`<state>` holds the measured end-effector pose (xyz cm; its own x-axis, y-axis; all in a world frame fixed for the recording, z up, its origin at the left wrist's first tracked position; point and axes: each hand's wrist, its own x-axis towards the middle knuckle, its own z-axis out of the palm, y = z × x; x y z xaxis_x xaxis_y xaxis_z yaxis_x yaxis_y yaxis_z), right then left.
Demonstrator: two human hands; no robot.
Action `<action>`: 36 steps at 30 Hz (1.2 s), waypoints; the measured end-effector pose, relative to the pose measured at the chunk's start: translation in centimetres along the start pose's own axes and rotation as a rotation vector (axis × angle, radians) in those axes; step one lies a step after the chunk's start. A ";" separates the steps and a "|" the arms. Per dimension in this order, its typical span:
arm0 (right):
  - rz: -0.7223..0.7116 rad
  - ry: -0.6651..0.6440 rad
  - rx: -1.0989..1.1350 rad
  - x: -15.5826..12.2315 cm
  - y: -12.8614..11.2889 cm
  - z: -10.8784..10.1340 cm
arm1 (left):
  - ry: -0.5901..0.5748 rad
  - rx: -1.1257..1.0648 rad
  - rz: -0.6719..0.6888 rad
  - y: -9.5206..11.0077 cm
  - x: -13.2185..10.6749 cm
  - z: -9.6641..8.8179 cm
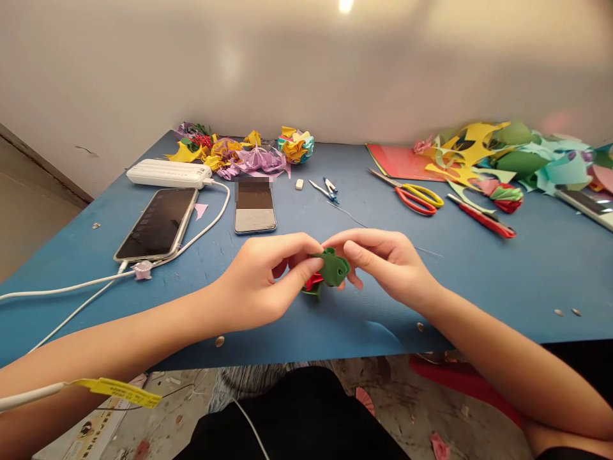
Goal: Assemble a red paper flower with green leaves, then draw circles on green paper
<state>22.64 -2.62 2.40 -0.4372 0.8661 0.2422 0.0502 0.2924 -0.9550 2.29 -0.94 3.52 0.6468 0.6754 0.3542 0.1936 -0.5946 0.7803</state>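
Both hands meet over the near middle of the blue table (502, 281). Between them is a small paper flower (330, 271) made of dark green paper with red folds showing underneath. My left hand (261, 278) pinches its left side with thumb and fingers closed. My right hand (387, 262) grips the right side, fingers curled round the green paper. The flower hangs just above the tabletop.
Two phones (158, 223) (255, 206) and a white power bank (168, 173) with cables lie at the left. Finished paper flowers (244, 153) sit at the back. Scissors (414, 195), a red cutter (483, 217) and coloured paper scraps (498, 156) fill the right.
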 end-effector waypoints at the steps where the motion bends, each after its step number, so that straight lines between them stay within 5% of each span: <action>1: -0.076 0.054 -0.089 -0.1 0.1 0.0 | 0.006 -0.013 -0.026 0.1 0.0 -0.1; 4: -0.420 0.176 -0.371 -0.3 0.2 0.0 | -0.017 -0.117 -0.110 0.3 0.2 -0.3; 7: -0.608 0.123 -0.536 -0.2 0.1 0.1 | -0.085 -0.240 -0.187 0.6 0.3 -0.4; 13: -0.595 0.097 -0.496 0.0 0.0 0.1 | -0.095 -0.265 -0.275 0.6 0.3 -0.3; 18: -0.445 0.223 -0.540 0.0 0.0 -1.0 | 0.139 0.212 -0.118 -0.3 0.2 0.1; 22: -0.346 0.308 -0.727 0.6 -0.2 -3.0 | -0.054 0.379 -0.039 -1.0 0.4 0.2; 26: -0.390 0.234 -0.878 1.0 0.0 -4.4 | -0.229 0.431 0.019 -1.2 0.4 0.2; 36: -0.634 0.098 -0.979 0.5 2.1 -1.6 | -0.141 0.372 -0.019 -0.7 0.4 0.1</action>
<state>23.94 -0.98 0.83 -0.5635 0.4681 0.6806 0.5368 0.8338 -0.1290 2.47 -0.29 3.12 0.7307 0.6364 0.2470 0.4438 -0.7178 0.5365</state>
